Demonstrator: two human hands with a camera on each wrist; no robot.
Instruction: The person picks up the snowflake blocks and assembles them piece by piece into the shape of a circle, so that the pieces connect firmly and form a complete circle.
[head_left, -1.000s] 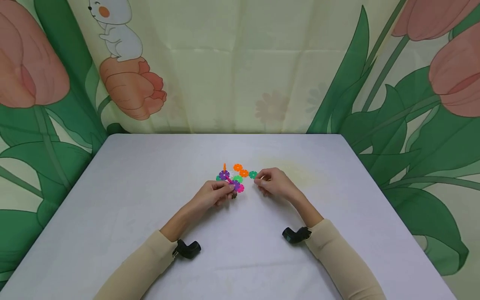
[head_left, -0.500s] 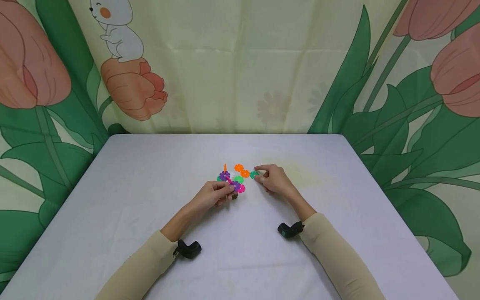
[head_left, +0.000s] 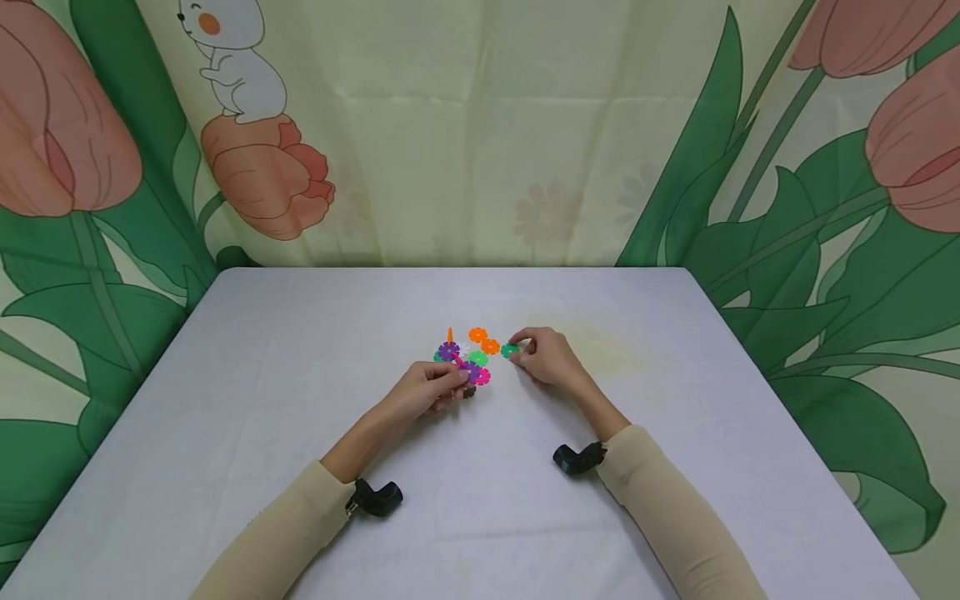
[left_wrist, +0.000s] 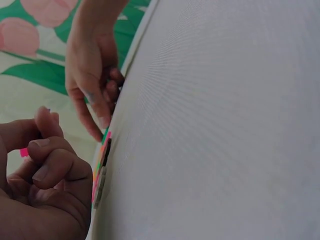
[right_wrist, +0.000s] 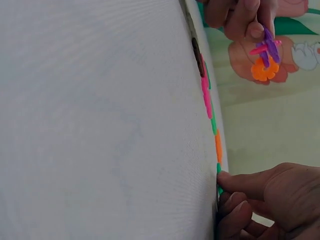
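My left hand (head_left: pixel 422 388) pinches a small joined chain of notched plastic snowflake discs between thumb and index finger. In the right wrist view the chain shows purple discs (right_wrist: pixel 270 46), a pink disc (right_wrist: pixel 258 49) set crosswise, and an orange disc (right_wrist: pixel 265 69) at the end. The chain hangs above the table there. My right hand (head_left: pixel 551 357) has thumb and index finger on either side of a green disc (head_left: pixel 508 351) at the tabletop. The left wrist view shows the left hand's other fingers (left_wrist: pixel 62 165) curled, with only a bit of pink visible behind them.
Loose discs lie on the white table (head_left: pixel 315 350) between the hands: two orange discs (head_left: pixel 490 347), a light green disc (head_left: pixel 477 358), a pink disc (head_left: pixel 483 377) and a dark brown disc (head_left: pixel 469 392). A printed curtain (head_left: pixel 480 167) hangs behind the table's far edge.
My right hand has shifted slightly, its index finger first stretching over the green disc, then bending in to pinch it. The left hand with its chain has stayed almost still.
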